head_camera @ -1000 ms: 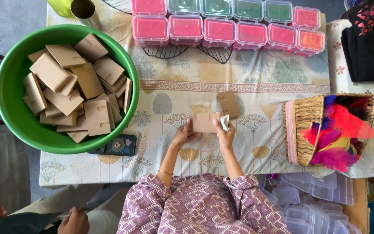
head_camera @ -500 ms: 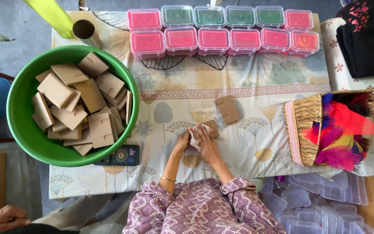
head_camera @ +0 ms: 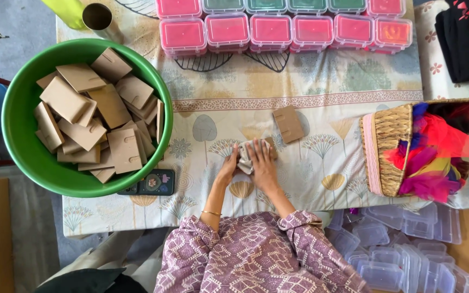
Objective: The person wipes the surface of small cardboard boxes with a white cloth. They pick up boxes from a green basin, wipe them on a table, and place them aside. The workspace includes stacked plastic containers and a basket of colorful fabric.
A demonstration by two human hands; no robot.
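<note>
Seemingly mid-fold: left hand (head_camera: 227,170) and right hand (head_camera: 263,166) closed together on a small pale piece (head_camera: 245,157), pressed flat to the patterned cloth (head_camera: 321,97) near the table's near edge, just beside a loose brown card (head_camera: 289,123). Long axis roughly away from the body. Next, probably: firm pinch, edges kept aligned.
</note>
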